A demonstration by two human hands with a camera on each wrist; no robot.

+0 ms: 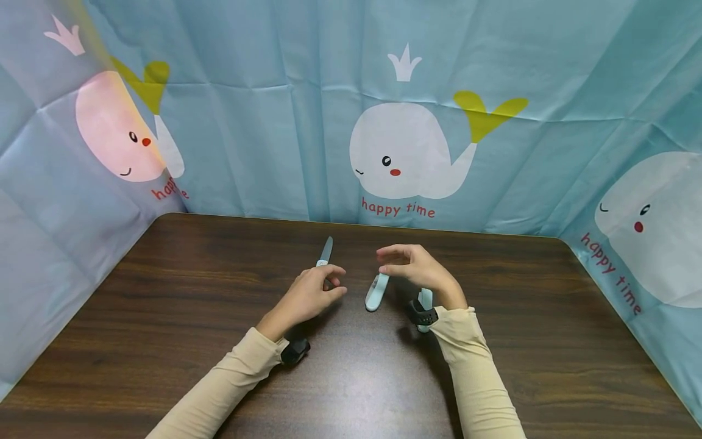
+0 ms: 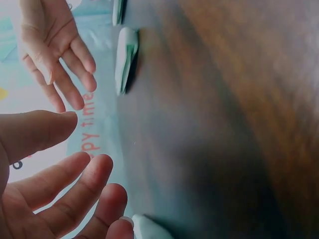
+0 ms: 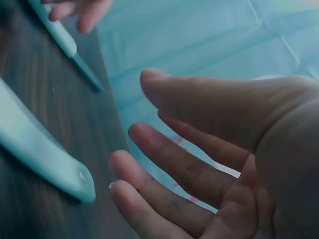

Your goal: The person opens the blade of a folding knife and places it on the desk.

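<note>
A knife [image 1: 326, 251] with a grey blade and pale handle lies on the table, its blade pointing to the far edge. My left hand [image 1: 314, 292] hovers over its handle with loosely bent, spread fingers; in the left wrist view nothing is between them. My right hand [image 1: 419, 268] hangs above the far end of a slim mint-coloured tool [image 1: 376, 294], fingers apart from the thumb and holding nothing. That tool has a slot along one side in the left wrist view; its kind is unclear. A second mint-coloured piece [image 1: 425, 299] lies partly hidden under my right wrist.
The dark wooden table [image 1: 192, 305] has a blue curtain [image 1: 263, 152] with printed whales along its back and sides. Dark bands with small devices are on both wrists, the right one [image 1: 422, 314] close over the second mint piece.
</note>
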